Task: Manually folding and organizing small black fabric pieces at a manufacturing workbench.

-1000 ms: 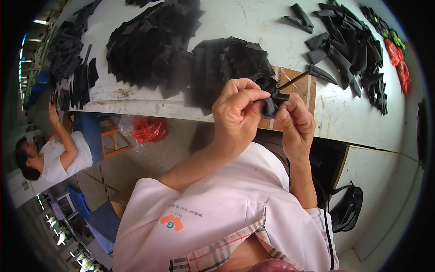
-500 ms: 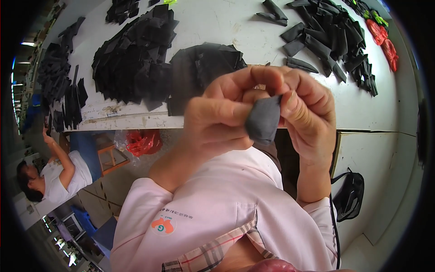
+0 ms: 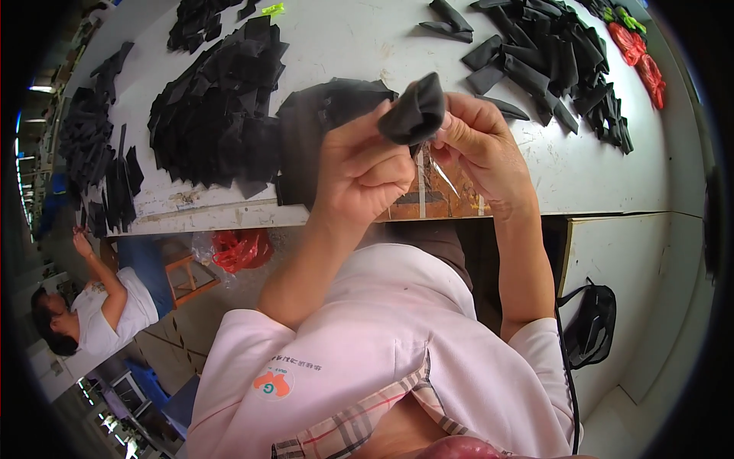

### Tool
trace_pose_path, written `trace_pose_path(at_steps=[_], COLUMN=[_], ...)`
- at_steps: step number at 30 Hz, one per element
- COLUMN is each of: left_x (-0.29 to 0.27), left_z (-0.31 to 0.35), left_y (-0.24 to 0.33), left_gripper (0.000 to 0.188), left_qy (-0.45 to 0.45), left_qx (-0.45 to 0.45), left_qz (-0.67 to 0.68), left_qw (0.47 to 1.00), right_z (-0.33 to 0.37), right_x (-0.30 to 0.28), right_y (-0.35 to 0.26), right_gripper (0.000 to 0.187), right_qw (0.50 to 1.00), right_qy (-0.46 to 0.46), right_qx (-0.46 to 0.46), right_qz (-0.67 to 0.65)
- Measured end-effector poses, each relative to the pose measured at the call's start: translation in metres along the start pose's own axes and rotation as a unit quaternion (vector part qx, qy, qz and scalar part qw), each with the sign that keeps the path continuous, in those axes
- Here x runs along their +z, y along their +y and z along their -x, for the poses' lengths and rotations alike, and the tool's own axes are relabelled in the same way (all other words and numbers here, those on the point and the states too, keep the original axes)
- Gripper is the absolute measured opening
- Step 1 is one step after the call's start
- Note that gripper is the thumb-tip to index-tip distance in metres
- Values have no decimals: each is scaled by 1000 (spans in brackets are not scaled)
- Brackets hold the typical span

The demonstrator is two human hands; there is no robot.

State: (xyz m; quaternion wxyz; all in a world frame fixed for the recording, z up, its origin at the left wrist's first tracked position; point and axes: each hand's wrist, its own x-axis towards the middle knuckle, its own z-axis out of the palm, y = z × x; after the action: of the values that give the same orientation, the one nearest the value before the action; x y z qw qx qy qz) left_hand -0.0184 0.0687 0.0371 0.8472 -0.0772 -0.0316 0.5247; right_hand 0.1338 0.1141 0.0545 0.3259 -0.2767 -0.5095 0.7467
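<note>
My left hand [image 3: 365, 170] is closed on a folded piece of black fabric [image 3: 413, 116], which stands up above the fingers with a hollow fold facing me. With thumb and fingers pinched together, my right hand [image 3: 488, 157] grips the piece's right edge. Below the right fingers a thin, pointed, silvery thing [image 3: 445, 177] shows; whether it lies on the table or is in that hand, I cannot tell. Right behind my left hand lies a stack of flat black fabric pieces [image 3: 317, 115].
A larger pile of flat black pieces [image 3: 218, 107] spreads left on the white table [image 3: 352, 46]. Folded black pieces [image 3: 547, 61] heap at the far right, near red plastic bags [image 3: 638, 57]. A black bag [image 3: 590, 325] hangs at right. Another person [image 3: 115, 298] sits at left.
Both hands have moved up and away from me over the table. The black fabric piece has turned, its tip now pointing up with a hollow fold showing. The silvery pointed thing has come into view.
</note>
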Motion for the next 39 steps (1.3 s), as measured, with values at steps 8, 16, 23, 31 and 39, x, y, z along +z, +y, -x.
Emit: trace_pose_path(at_steps=[8,16,23,31,39], left_x=[-17,5,-23,16,4], left_z=[7,7,14,-11,-5], left_y=[-11,-19,-17,-41,-39], left_gripper=[30,13,12,14,16], left_qy=[120,17,60,95,11], left_qx=[163,380,299,264,322], left_qz=[-488,-693,-550,-861,-677], left_qw=[849,612,778,423,662], right_z=[-4,18,9,20,19], right_x=[-29,3,-19,-22,-24], right_y=[52,5,42,56,45], right_gripper=[28,37,27,8,19], right_qw=[996,869,797,930,892], right_qy=[-17,126,25,8,14], right_qx=[67,-259,-177,-180,-107], right_qz=[-55,403,576,321,439])
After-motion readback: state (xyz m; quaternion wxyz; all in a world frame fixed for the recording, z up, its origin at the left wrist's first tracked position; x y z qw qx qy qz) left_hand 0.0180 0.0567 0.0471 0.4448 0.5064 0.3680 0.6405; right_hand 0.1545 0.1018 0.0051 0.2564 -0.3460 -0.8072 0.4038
